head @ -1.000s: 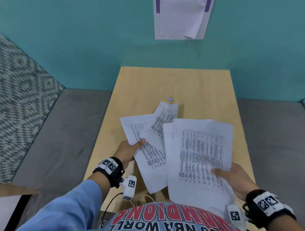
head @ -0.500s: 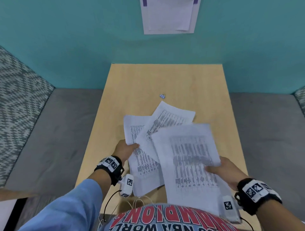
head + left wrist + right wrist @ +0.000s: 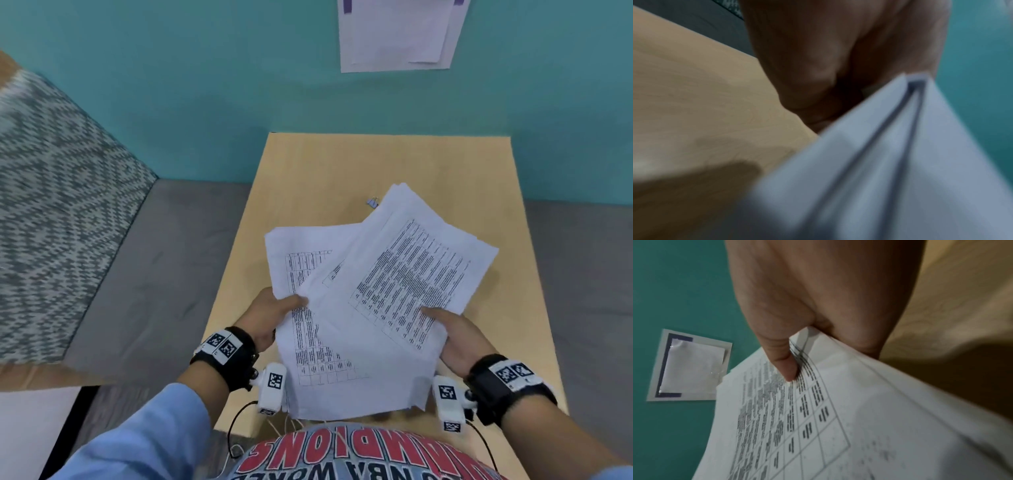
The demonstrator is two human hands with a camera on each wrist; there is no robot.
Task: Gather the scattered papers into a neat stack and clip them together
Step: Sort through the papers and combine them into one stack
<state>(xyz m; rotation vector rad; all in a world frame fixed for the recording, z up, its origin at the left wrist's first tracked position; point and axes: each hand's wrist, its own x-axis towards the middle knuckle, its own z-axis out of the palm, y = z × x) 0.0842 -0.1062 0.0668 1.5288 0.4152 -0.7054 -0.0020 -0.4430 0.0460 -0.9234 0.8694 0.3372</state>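
Observation:
Several white printed papers (image 3: 370,308) are held above the wooden table (image 3: 479,164), fanned and unaligned. My left hand (image 3: 274,308) pinches the left sheets at their edge, thumb on top; the left wrist view shows the paper edges (image 3: 900,146) blurred below the left hand (image 3: 818,65). My right hand (image 3: 448,329) pinches the tilted top bundle (image 3: 818,418), thumb pressed on the printed table while the right hand (image 3: 818,305) fills the upper frame. A small binder clip (image 3: 372,202) lies on the table just beyond the papers' far corner.
A teal wall (image 3: 205,85) stands behind the table with a taped paper notice (image 3: 397,34) on it. Grey floor (image 3: 164,274) flanks the table, and a patterned surface (image 3: 51,205) lies at left. The table's far half is bare wood.
The right hand's bundle has swung counter-clockwise and moved over the left hand's sheets, so both sets now overlap more. Both hands kept their grip.

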